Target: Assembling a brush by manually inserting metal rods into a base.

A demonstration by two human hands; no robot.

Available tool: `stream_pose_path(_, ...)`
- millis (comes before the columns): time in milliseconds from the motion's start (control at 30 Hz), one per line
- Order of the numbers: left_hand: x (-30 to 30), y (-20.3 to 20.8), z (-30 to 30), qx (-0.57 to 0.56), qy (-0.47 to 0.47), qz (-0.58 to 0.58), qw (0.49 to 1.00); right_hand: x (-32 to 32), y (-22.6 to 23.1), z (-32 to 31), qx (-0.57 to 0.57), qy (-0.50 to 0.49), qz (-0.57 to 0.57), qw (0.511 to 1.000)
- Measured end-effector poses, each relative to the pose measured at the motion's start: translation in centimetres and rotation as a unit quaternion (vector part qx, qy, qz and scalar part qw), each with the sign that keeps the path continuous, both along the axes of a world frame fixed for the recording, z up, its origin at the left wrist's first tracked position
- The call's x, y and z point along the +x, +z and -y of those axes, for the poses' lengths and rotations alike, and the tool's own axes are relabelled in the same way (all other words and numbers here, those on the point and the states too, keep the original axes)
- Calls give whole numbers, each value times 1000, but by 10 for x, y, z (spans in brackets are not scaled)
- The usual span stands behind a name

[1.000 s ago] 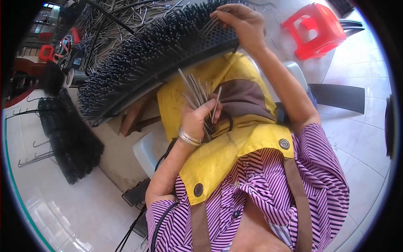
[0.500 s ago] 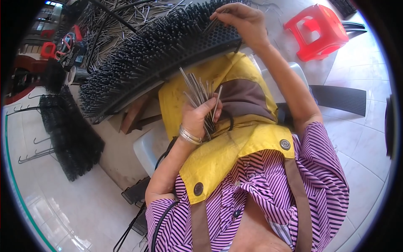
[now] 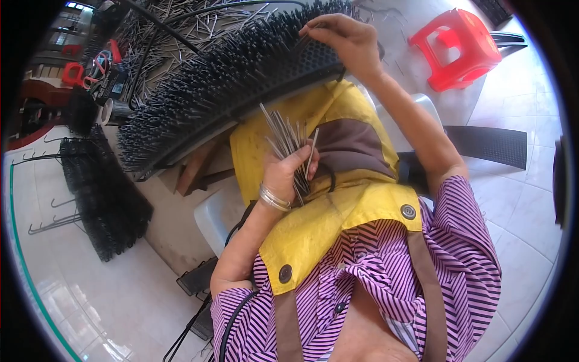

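My left hand (image 3: 280,175) is closed around a bundle of thin metal rods (image 3: 278,128) and rests in front of the yellow apron (image 3: 259,145). The rods fan out above my fist, and some ends stick out below it. My right hand (image 3: 357,47) is up at the far right end of a long, curved black board full of holes (image 3: 329,59). Its thumb and fingers pinch a thin metal rod (image 3: 303,42), slanting down toward the board. Dark upright rods (image 3: 211,90) stand packed over most of the board; bare holes show along its near right part.
Loose metal rods (image 3: 175,48) lie heaped behind the board. A red plastic stool (image 3: 461,51) stands at the far right, near a black perforated strip (image 3: 491,145). Black hooked pieces (image 3: 108,199) hang on the left. Under the board is a wooden support (image 3: 196,172).
My right hand has moved slightly down toward the board, still pinching the rod. My left hand keeps its grip on the bundle. The whole view has shifted a little.
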State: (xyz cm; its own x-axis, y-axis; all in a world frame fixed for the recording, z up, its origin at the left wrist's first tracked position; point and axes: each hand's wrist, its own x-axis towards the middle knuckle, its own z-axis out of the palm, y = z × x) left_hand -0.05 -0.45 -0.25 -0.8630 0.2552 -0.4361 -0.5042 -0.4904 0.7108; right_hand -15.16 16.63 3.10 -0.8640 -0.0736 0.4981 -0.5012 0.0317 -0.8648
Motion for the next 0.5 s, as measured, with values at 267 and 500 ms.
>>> stream_pose_path(267, 0, -1, 1, 15, -1, 5, 1000, 4, 0, 4, 12, 26, -56, 998)
stream_pose_path(500, 0, -1, 2, 15, 4, 16, 1000, -1, 9, -2, 85, 45, -46, 994)
